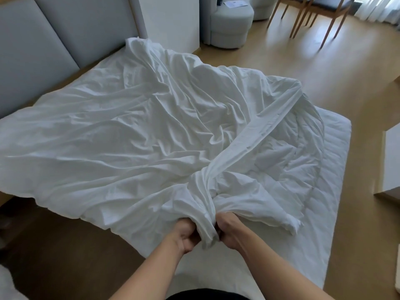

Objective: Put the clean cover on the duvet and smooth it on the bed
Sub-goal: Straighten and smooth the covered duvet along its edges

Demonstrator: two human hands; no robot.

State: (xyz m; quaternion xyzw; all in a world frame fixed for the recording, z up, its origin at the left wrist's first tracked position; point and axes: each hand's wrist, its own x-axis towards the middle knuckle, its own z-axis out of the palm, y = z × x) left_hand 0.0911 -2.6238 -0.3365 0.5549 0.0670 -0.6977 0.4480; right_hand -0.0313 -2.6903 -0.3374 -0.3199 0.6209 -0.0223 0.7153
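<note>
**Both hands bunching the cover at 6 o'clock**

The bed (329, 204) is lying low on a pale wooden floor (313, 79), its quilted white top showing at 4 o'clock. Grey padded headboard panels (32, 61) are standing at 10 o'clock. A round upholstered seat (231, 24) and wooden chairs (313, 16) are sitting at 1 o'clock. The thin, heavily creased white cover (129, 137) is sprawling across most of the bed. Its open hem is stretching toward 2 o'clock, with the puffy duvet (287, 163) showing inside at 3 o'clock. The left hand (187, 234) and right hand (229, 233) are gripping one gathered twist of cover, fingers (190, 239) curling tightly round it.
</note>
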